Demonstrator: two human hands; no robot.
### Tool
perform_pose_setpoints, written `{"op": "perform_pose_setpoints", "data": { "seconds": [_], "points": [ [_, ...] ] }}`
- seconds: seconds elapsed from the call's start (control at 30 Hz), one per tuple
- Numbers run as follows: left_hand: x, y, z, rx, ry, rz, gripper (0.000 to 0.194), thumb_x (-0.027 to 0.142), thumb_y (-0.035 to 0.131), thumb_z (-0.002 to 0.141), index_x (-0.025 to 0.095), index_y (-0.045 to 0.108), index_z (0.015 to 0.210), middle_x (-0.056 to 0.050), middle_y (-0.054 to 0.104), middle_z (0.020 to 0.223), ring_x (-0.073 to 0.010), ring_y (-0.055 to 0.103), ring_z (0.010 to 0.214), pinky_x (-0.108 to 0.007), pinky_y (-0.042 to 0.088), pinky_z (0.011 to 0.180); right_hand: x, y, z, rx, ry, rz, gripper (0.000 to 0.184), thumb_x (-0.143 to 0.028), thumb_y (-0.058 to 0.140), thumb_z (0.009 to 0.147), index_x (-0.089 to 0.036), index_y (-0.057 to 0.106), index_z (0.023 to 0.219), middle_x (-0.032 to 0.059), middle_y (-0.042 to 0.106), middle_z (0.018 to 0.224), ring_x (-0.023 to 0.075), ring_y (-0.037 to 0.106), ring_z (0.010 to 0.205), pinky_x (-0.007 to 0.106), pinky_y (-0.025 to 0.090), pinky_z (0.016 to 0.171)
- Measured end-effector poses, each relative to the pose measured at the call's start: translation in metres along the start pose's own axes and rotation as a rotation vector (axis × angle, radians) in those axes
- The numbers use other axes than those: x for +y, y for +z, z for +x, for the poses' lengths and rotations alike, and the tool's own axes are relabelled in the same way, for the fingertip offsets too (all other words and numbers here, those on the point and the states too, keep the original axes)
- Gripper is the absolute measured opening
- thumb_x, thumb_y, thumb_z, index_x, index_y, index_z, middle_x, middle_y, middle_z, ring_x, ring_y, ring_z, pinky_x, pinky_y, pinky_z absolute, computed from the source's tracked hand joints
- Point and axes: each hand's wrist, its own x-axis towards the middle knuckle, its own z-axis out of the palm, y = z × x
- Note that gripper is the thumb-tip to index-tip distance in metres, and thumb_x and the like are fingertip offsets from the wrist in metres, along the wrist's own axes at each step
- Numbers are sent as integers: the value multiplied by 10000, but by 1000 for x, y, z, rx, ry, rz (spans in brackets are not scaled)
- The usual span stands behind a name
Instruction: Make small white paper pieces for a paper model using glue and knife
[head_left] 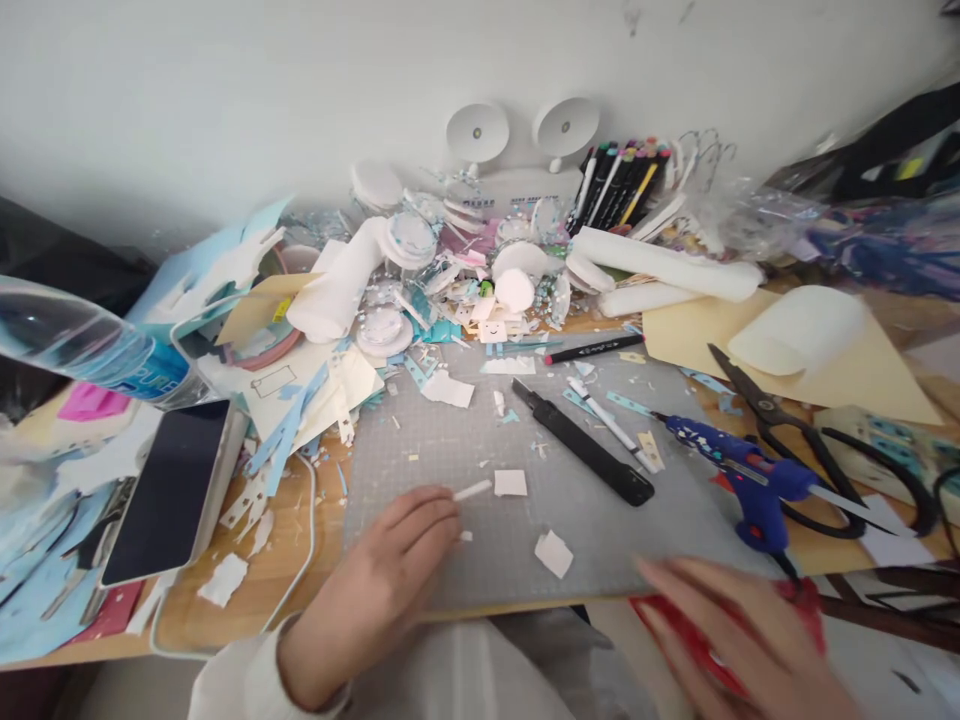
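Observation:
My left hand (pixel 397 560) rests at the front of the grey cutting mat (pixel 450 450), its fingers closed around one end of a thin white paper roll (pixel 473 490). Just to the right of it lie two small white paper pieces (pixel 511 483) on the mat. My right hand (pixel 739 630) is blurred by motion at the table's front edge, fingers stretched out, above a red plastic bag (pixel 806 615). I see nothing held in it. A black utility knife (pixel 585 440) lies on the mat, with a white pen (pixel 611 422) beside it.
A blue glue gun (pixel 750 470) and black scissors (pixel 795 430) lie on the right. On the left are a phone (pixel 169 490), a water bottle (pixel 97 345) and paper scraps. White discs, paper rolls (pixel 667 262) and markers (pixel 619 185) crowd the back.

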Motion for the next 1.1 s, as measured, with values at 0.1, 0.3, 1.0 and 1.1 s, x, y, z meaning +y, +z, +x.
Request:
{"op": "perform_pose_setpoints", "data": {
  "seconds": [0.1, 0.3, 1.0, 1.1],
  "points": [
    [-18, -11, -3, 43, -61, 47, 210, 91, 509, 936, 166, 606, 1107, -102, 698, 1084, -222, 613, 1106, -363, 553, 942, -9, 29, 23, -122, -51, 64, 304, -332, 504, 963, -269, 604, 1243, 74, 639, 1041, 215, 635, 919, 353, 549, 761],
    [-47, -29, -13, 176, -217, 174, 179, 96, 581, 889, 208, 624, 1022, -81, 699, 1123, -294, 524, 1243, -491, 477, 1015, -13, 46, 40, -198, -44, 264, 251, -221, 474, 985, -246, 610, 1195, 50, 653, 1034, 180, 635, 934, 324, 544, 814],
    [-13, 0, -28, 298, -552, -425, 155, 139, 594, 917, 242, 668, 1006, -1, 716, 934, -142, 662, 879, -244, 513, 789, -24, 59, 96, -128, -83, 276, 287, -197, 534, 949, -244, 615, 1221, 71, 661, 1140, 212, 625, 1036, 381, 529, 896],
    [-14, 3, -29, 288, -537, -437, 153, 132, 588, 920, 235, 665, 1003, 3, 709, 924, -131, 654, 870, -233, 503, 783, -18, 65, 97, -142, -28, 303, 223, -214, 552, 946, -239, 669, 1134, 66, 669, 1080, 224, 604, 997, 417, 501, 895]
  ]
}}
